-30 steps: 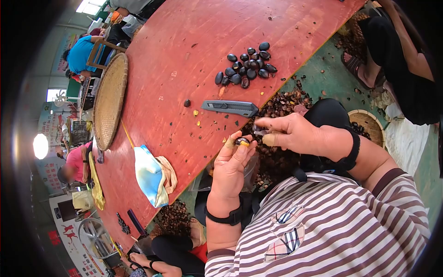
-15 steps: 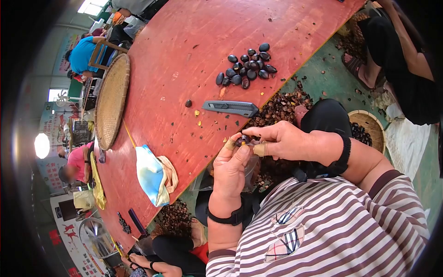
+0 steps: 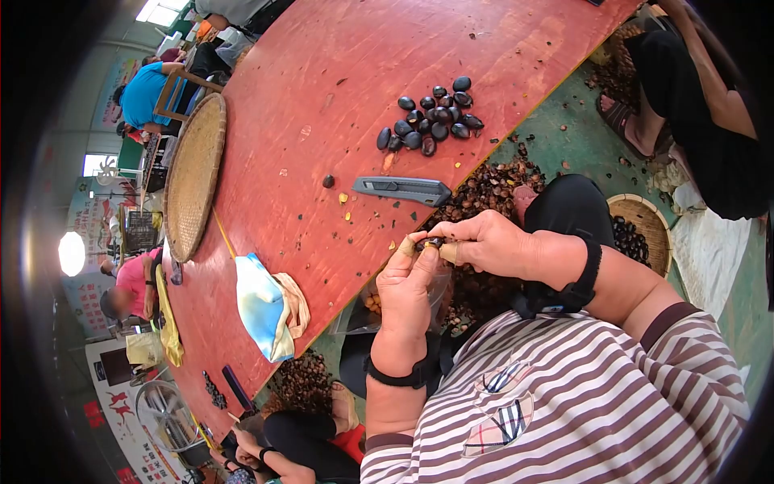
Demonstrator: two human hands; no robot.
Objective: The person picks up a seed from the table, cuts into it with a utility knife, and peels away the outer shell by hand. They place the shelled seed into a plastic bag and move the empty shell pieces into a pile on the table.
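A dark brown nut (image 3: 430, 243) with a yellowish spot is pinched between the fingertips of both my hands, just past the red table's edge. My left hand (image 3: 405, 278) grips it from the lower left, and my right hand (image 3: 492, 242) holds it from the right. Some fingertips on both hands have tan wrappings. On the table (image 3: 274, 153) a grey utility knife (image 3: 401, 189) lies close by, below a cluster of shiny black seeds (image 3: 427, 119). One small dark seed (image 3: 328, 181) lies apart, near yellow bits.
A woven tray (image 3: 196, 177) and a blue-white cloth mask (image 3: 262, 310) lie on the table. Brown shells (image 3: 496, 189) cover the floor below its edge. At the right stands a basket of dark seeds (image 3: 659, 222). Several other people sit around.
Both my hands still hold the nut, which has turned slightly between the fingertips. At the bottom left, another person's arms and head have shifted.
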